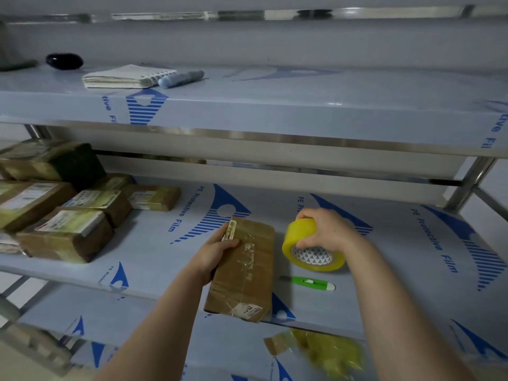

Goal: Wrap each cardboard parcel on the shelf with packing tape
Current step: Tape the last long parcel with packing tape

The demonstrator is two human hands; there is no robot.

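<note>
A brown cardboard parcel (244, 270) lies on the middle shelf (398, 270), its near end over the shelf's front edge. My left hand (214, 257) grips its left side, thumb on top. To its right my right hand (324, 232) grips a yellow roll of packing tape (310, 248) from above; the roll stands tilted on the shelf. No tape runs from roll to parcel that I can see.
A green utility knife (308, 282) lies just in front of the roll. Several taped parcels (68, 215) are stacked at the left. The upper shelf holds a notepad (123, 77), a marker (181, 78) and a black object (64, 61). Crumpled yellow tape scraps (324, 350) lie on the lower shelf.
</note>
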